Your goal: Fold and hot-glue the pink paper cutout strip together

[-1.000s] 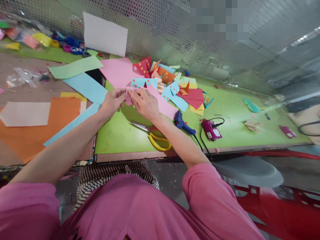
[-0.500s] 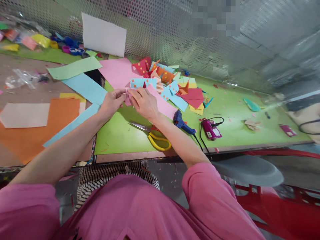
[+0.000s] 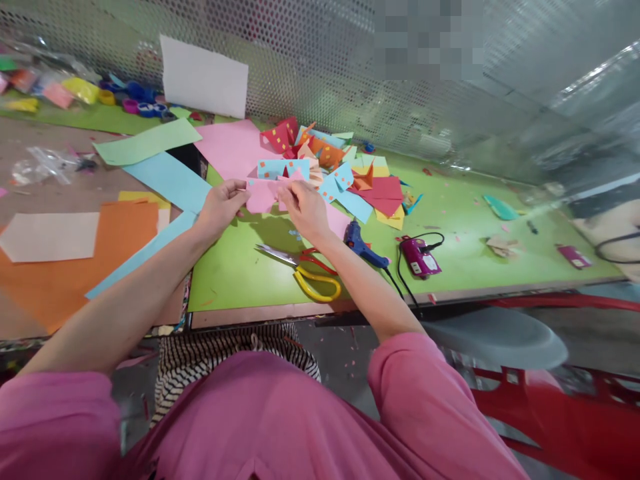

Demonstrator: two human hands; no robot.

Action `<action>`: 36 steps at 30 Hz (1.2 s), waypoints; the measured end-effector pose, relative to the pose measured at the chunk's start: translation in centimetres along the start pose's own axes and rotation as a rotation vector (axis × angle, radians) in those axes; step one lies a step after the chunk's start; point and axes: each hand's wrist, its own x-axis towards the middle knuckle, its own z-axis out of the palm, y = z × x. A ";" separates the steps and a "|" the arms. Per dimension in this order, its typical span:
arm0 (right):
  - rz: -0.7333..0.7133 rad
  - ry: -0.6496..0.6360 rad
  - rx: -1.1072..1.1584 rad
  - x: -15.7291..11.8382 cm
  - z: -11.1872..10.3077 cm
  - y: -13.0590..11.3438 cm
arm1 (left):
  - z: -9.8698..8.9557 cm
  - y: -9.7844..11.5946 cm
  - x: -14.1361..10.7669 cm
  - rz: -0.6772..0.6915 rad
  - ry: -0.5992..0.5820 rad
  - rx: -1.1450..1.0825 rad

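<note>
A small cut piece of pink paper [image 3: 261, 195] is stretched between my two hands above the green mat. My left hand [image 3: 223, 205] pinches its left end between thumb and fingers. At the other end my right hand [image 3: 306, 210] has its fingers closed on the same paper. Just behind it lies a blue paper strip [image 3: 270, 168] with orange squares. A larger pink sheet [image 3: 337, 221] shows partly beneath my right wrist. Nearer to me, scissors [image 3: 317, 288] with yellow and red handles lie beside my right forearm.
A blue glue gun [image 3: 363, 245] and a purple power box [image 3: 421, 258] with a cord lie right of my forearm. Folded coloured paper pieces [image 3: 325, 155] are heaped behind my hands. Orange paper [image 3: 127, 233] and light blue sheets [image 3: 167, 180] lie to the left.
My right hand has moved slightly right, away from my left hand. The pink paper between them is now spread out and more visible.
</note>
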 end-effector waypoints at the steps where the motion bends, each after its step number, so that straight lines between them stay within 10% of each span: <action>1: 0.020 -0.015 0.002 -0.1 -0.2 0.0 | 0.0 0.0 0.0 -0.007 -0.001 0.000; 36: 0.257 -0.175 -0.021 -7.4 -7.1 3.1 | -0.4 1.1 -0.3 -0.181 -0.024 0.006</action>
